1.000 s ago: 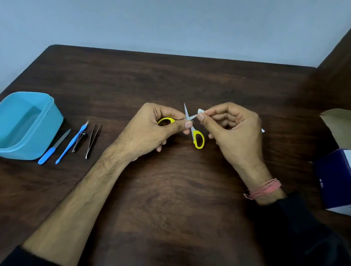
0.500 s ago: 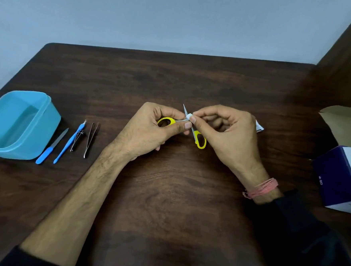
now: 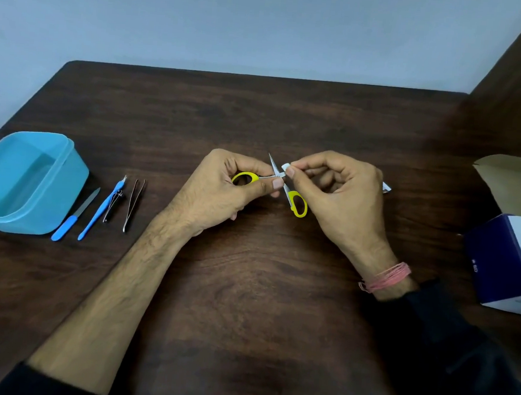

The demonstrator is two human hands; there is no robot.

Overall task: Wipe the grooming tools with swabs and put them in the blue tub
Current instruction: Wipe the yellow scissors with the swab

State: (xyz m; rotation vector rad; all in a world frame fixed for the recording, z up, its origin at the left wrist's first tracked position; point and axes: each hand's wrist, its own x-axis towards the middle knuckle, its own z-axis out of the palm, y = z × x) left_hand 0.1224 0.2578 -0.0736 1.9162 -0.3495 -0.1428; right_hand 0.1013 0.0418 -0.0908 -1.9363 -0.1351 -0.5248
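Scissors (image 3: 280, 180), yellow-handled and spread open, are held just above mid-table, one blade tip pointing away toward the wall, the other handle loop trailing toward the person. The left hand (image 3: 222, 191) grips one loop; the right hand (image 3: 342, 197) pinches a white swab (image 3: 286, 169) against a blade. Wiping seems under way. Next likely comes carrying them left to the blue tub (image 3: 29, 181).

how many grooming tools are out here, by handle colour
yellow handles: 1, the scissors, gripped by the left hand while the right hand pinches a swab at the blades
blue handles: 2, the nail file and the pusher
bare metal: 2, the nail clipper and the tweezers
total: 5
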